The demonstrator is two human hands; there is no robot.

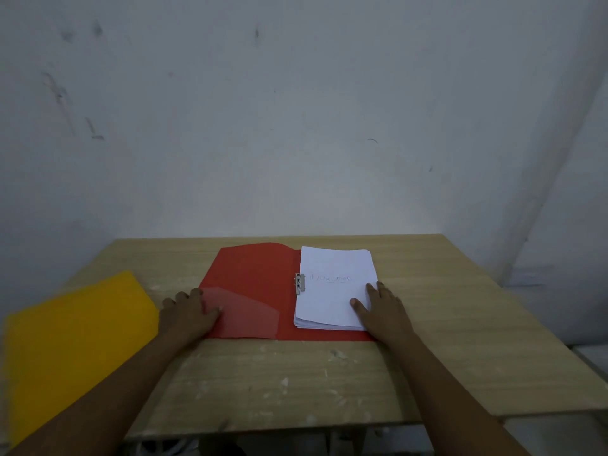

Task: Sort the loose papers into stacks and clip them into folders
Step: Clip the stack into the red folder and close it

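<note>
Lying open on the counter (pixel 296 373), the red folder (pixel 253 278) carries a paper stack (pixel 332 291) handwritten "Dokumen" beside its metal clip (pixel 298 283). Left hand (pixel 189 312) rests flat on the folder's left flap, right hand (pixel 381 307) flat on the stack; neither grip holds anything. A yellow folder (pixel 75 340) lies at left.

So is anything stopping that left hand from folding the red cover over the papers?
Nothing visible lies on the open red cover. The left hand rests at its outer edge. Only the right hand, flat on the paper stack, would need to move away.
</note>
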